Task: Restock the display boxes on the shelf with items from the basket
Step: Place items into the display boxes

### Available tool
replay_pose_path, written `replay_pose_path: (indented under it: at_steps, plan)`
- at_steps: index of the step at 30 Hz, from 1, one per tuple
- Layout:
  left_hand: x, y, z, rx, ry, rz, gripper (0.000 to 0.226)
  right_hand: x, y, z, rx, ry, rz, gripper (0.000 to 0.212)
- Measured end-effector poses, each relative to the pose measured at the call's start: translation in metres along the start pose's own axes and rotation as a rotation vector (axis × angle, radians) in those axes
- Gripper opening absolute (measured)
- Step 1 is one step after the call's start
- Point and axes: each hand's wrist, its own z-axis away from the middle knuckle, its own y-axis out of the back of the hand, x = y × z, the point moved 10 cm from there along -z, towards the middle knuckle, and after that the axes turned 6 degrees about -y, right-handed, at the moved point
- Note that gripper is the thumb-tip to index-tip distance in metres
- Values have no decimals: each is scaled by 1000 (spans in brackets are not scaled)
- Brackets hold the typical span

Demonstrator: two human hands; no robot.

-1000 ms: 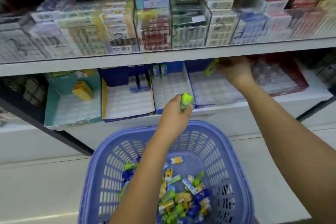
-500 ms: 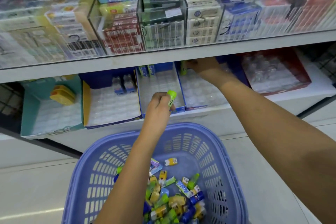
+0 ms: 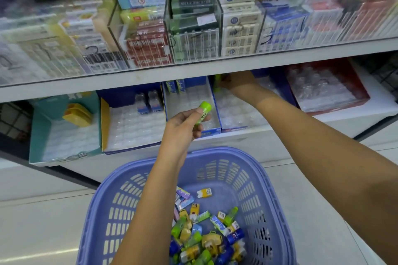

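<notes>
Head view — left hand (image 3: 183, 129) pinches a green tube (image 3: 202, 112) low down, so it may tip loose into the basket (image 3: 215, 153).

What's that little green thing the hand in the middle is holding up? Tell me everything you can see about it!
The green tube is small and bright lime green, and it looks like smooth plastic. Its rounded end points up toward the shelf. There are dark marks on its side, too small to read. The left hand pinches its lower part between thumb and fingers, tilted, in the air in front of a blue-edged display box.
</notes>
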Motion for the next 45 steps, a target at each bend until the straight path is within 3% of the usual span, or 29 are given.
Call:
replay_pose_path:
  at_steps: [3,5,8,12,15,20,26,29,31,33,36,39,42,45]
  plan:
    - [5,10,-1,54,-22,11,8,-4,20,18,38,22,-165,14]
    - [9,16,-3,89,-57,-73,7,-23,12,37,-204,98,-214,19]
    - [18,14,-7,110,-119,-194,16,-60,-10,76,-516,288,-82,26]
    - [26,9,-11,123,-158,-164,24,-68,-5,81,-457,341,-143,34]
    - [27,4,-11,81,-170,-51,16,-62,0,80,-484,290,-319,39]
    - [48,0,-12,70,-337,-284,16,-49,-4,81,-613,183,-522,34]
    - [71,-26,-14,78,-523,-498,29,-28,15,60,-382,125,-522,14]
    - [63,-41,-17,56,-494,-646,47,-10,38,44,-118,71,-508,20]
    - [52,-68,-8,-84,-568,-874,50,5,60,36,163,81,-532,28]
    - [27,-99,8,-306,-609,-1078,50,13,64,30,301,98,-496,20]
    - [-15,-119,23,-524,-559,-1309,54,19,39,18,246,68,-336,8]
    - [-31,-117,22,-542,-534,-1405,60,15,29,13,219,104,-300,12]
    - [-33,-117,22,-549,-536,-1409,62,12,27,5,179,136,-242,47]
    - [-36,-117,21,-561,-534,-1426,63,14,22,-1,142,127,-211,56]
